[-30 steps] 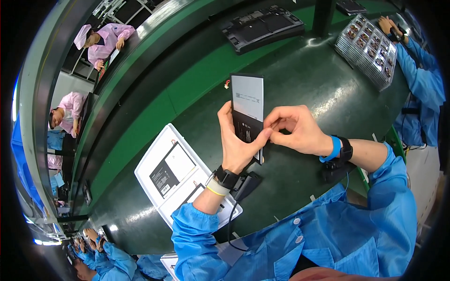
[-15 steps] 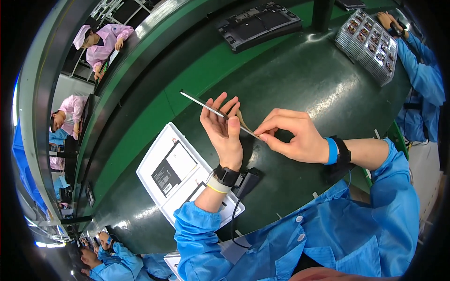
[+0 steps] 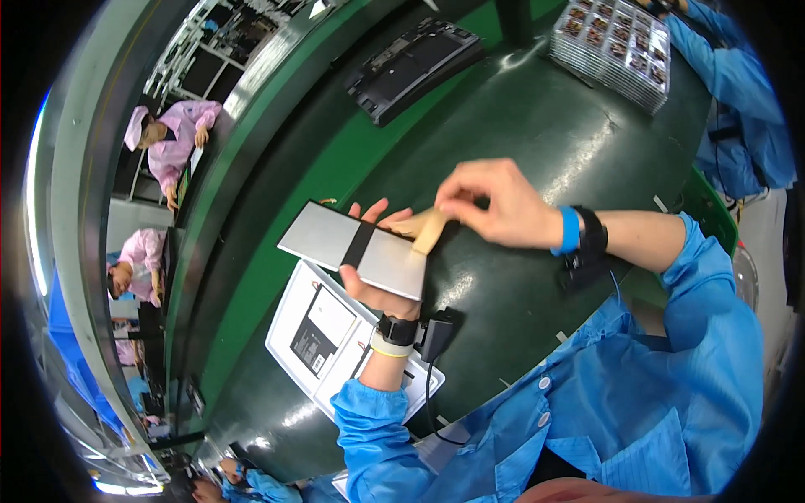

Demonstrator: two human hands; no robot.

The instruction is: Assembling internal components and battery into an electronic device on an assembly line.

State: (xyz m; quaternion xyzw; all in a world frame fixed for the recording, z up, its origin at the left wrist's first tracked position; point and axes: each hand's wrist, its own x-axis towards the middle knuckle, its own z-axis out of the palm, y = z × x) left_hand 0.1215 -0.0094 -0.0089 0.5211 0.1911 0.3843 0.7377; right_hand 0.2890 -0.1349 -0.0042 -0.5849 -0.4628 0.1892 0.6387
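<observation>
My left hand (image 3: 381, 281) holds a flat silver-grey panel (image 3: 352, 249) with a black band across it, lying almost level on the fingers and palm. My right hand (image 3: 495, 204) pinches a strip of tan tape (image 3: 428, 228) at the panel's right end. The strip leads from the fingers down to the panel's edge. Both hands are above the dark green bench (image 3: 537, 134).
A white tray (image 3: 335, 344) with a dark card lies under my left wrist. A black tray (image 3: 415, 63) sits at the back, a stack of part trays (image 3: 616, 46) at the far right. Other workers in pink (image 3: 172, 142) and in blue (image 3: 738, 101) are nearby.
The panel went from upright, to edge-on, to lying flat with its silver face up. My right hand moved up and to the right, drawing the tan tape off the panel's end.
</observation>
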